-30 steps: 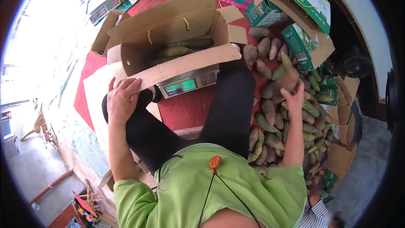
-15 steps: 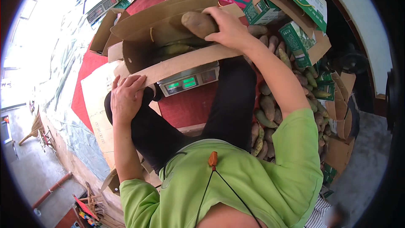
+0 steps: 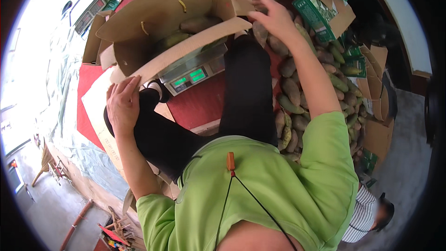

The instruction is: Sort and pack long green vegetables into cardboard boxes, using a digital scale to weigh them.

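Inside the open carton (image 3: 160, 7), a just-released brown tuber (image 3: 200, 24) joins others; the right hand (image 3: 274, 16), empty, splays its fingers by the carton's right end; the left hand (image 3: 122, 104) touches its front flap (image 3: 186, 48), grip unclear.

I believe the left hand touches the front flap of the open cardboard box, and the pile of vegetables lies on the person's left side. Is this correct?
Not quite: the side of the pile is wrong. In the head view, the left hand touches the front flap of the open cardboard box, and the pile of vegetables lies on the person's right side.
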